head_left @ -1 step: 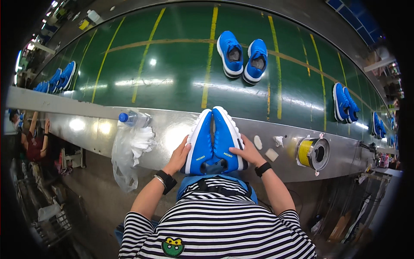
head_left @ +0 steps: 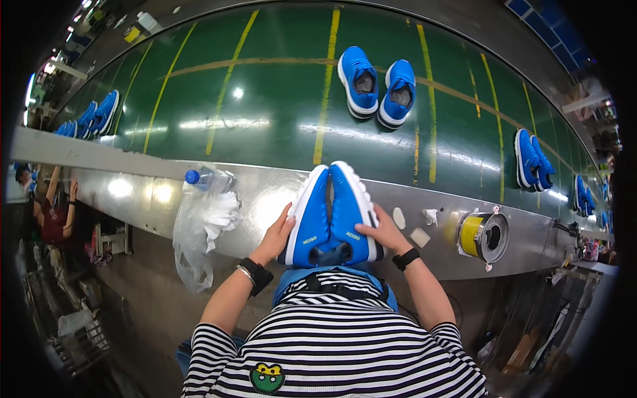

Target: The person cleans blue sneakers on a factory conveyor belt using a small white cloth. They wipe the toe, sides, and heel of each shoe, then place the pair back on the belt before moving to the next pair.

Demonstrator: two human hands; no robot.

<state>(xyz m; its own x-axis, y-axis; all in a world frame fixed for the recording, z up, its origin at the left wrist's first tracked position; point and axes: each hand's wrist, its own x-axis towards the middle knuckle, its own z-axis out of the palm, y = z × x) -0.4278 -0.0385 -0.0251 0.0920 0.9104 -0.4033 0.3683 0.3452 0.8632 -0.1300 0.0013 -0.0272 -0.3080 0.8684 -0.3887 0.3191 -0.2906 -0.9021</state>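
Observation:
Side by side in front of me are two blue sneakers with white soles, toes pointing away and inner sides nearly touching. My left hand (head_left: 275, 237) grips the left sneaker (head_left: 310, 213) along its outer side. Around the outer side of the right sneaker (head_left: 348, 215) my right hand (head_left: 388, 233) is closed, thumb on the blue upper. Their dark heel openings face my body. Both sneakers are over the near metal ledge (head_left: 262, 199); whether they rest on it I cannot tell.
Beyond the ledge runs a green conveyor belt (head_left: 279, 99) with yellow stripes, bearing another sneaker pair (head_left: 358, 83) and more pairs toward both ends. A blue-capped bottle (head_left: 211, 180), plastic bag (head_left: 192, 245) and crumpled white paper (head_left: 221, 213) sit left. A yellow-labelled tin (head_left: 472, 235) stands right.
The whole view has shifted slightly. My hands keep the same hold on the two sneakers.

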